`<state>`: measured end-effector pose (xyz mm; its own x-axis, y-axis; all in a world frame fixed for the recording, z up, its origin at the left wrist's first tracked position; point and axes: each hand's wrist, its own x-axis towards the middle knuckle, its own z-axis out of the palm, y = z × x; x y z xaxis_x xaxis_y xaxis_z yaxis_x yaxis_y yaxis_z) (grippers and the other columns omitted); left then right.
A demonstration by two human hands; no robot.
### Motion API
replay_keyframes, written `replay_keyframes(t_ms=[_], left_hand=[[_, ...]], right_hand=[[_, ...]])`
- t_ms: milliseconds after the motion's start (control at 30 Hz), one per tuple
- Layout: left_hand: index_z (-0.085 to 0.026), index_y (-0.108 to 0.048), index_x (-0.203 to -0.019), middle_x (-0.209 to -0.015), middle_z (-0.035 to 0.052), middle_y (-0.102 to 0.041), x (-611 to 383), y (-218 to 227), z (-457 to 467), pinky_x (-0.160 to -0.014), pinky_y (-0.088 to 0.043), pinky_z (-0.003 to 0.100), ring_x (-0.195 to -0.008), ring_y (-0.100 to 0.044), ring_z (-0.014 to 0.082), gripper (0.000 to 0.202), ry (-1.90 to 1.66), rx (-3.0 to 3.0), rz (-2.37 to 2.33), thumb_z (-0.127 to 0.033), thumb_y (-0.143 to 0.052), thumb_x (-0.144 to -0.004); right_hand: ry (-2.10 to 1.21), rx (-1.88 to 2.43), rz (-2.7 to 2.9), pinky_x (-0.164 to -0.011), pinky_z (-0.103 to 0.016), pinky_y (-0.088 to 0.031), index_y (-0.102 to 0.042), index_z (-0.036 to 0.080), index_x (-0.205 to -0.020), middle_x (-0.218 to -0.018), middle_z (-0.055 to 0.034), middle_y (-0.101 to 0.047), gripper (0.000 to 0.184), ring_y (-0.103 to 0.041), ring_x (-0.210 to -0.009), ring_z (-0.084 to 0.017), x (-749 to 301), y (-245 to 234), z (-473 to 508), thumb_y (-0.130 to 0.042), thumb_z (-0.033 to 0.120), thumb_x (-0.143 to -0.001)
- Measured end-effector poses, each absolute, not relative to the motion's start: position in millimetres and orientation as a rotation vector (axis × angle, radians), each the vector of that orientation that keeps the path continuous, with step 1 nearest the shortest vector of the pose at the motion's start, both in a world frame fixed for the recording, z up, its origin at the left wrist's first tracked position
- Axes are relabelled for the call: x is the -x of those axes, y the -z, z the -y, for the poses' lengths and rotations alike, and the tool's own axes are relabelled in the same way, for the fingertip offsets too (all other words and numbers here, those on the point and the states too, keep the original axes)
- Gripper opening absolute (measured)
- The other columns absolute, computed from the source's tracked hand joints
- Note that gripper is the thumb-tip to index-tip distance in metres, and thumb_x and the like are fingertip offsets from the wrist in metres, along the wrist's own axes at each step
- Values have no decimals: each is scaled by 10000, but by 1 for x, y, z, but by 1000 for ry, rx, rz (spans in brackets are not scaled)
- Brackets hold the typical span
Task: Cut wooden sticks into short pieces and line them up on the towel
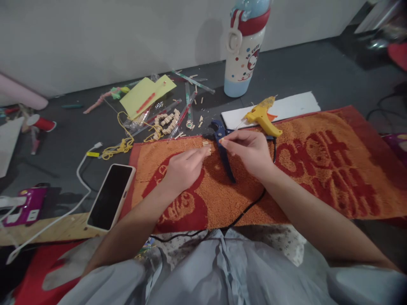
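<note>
My left hand [184, 167] rests on an orange and red towel [318, 169], its fingers pinched on a few short pale wooden stick pieces [206, 144] held side by side. My right hand [249, 150] is just right of it, thumb and forefinger pinched on a tiny pale piece near those sticks. Between the hands lie blue-handled cutters [222, 148] on the towel. A yellow glue gun [262, 116] lies beyond my right hand, its black cord running back under my right wrist.
A phone [110, 197] with a white cable lies left of the towel. Behind it are cut stick pieces [167, 123], plastic tubes, yellow string [119, 146] and yellow paper [144, 95]. A white bottle [243, 55] and white board [286, 108] stand farther back.
</note>
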<state>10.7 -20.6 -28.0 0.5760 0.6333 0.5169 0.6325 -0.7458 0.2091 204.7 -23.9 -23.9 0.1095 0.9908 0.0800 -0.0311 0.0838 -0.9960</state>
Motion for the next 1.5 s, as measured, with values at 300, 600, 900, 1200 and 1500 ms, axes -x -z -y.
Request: replay_keyframes(t_ms=[300, 600, 900, 1200, 1500], left_hand=[[-156, -662, -1075, -1006, 73, -735, -9, 25, 8, -825, -540, 280, -929, -689, 166, 273, -862, -2622, -1386, -251, -443, -943], [-165, -668, -1058, -1008, 81, -727, -7, 27, 5, -828, -513, 279, -929, -675, 167, 285, -843, -2594, -1420, -276, -431, -945], [-172, -629, -968, -830, 40, -714, -13, 16, 9, -693, -486, 258, -733, -652, 143, 264, -662, -2332, -1452, -306, -403, -938], [-197, -598, -873, -704, 17, -689, -11, 21, 6, -583, -430, 252, -597, -614, 135, 218, -530, -2248, -1369, -314, -423, -929], [-185, -584, -939, -773, 40, -717, -12, 25, 8, -573, -452, 235, -625, -647, 133, 218, -504, -2184, -1309, -333, -424, -933]], right_hand=[[-667, 1385, 1777, -624, -285, -447, -709, 150, -757, -732, -52, -677, 110, -593, -660, -156, -213, 27, 22, -624, 219, -768], [-272, 1441, 2385, -715, -311, -432, -727, 109, -817, -805, -118, -667, 200, -593, -782, -223, -189, 31, 30, -532, 145, -845], [-283, 1491, 2406, -710, -314, -407, -746, 123, -847, -804, -103, -658, 207, -583, -805, -228, -199, 23, 32, -545, 170, -853], [-323, 1483, 2598, -672, -314, -378, -764, 179, -946, -820, -92, -651, 264, -562, -794, -217, -199, 18, 36, -513, 158, -867], [-287, 1511, 2660, -691, -328, -390, -747, 157, -937, -860, -104, -644, 268, -582, -854, -242, -198, 17, 37, -484, 155, -886]])
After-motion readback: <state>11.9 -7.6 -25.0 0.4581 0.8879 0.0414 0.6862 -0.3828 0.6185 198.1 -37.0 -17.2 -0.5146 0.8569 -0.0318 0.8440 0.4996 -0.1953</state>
